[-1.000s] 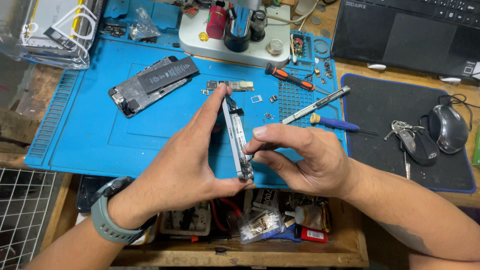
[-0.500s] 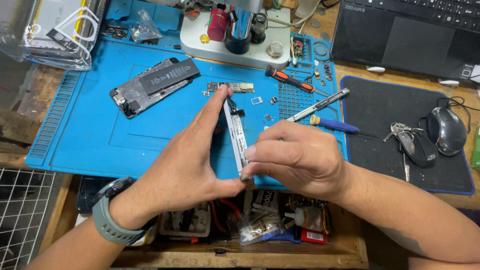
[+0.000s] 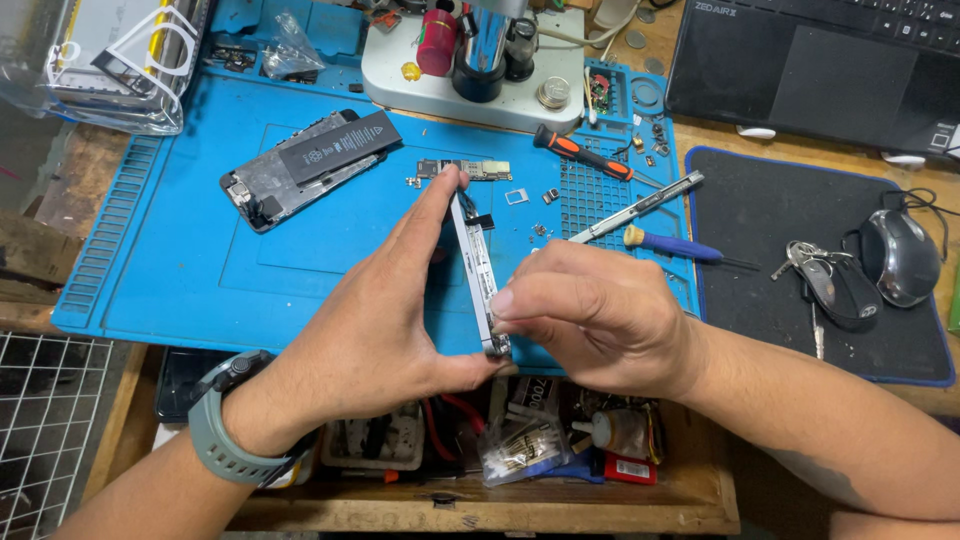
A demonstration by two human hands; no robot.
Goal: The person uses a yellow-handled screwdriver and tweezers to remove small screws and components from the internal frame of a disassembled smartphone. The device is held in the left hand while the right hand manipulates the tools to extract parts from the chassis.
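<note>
Blue repair mat (image 3: 180, 270) lies under the phone frame (image 3: 478, 268), held on edge between the left hand (image 3: 385, 315), gripping both ends, and the right hand (image 3: 590, 320), pinched closed on its near edge; inspection-stage handling, demanding steady support.

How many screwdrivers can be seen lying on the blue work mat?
2. An orange-handled screwdriver lies near the mat's top right, below the white stand base. A blue-handled screwdriver lies at the mat's right edge, past the right hand. The hands may hide others.
</note>
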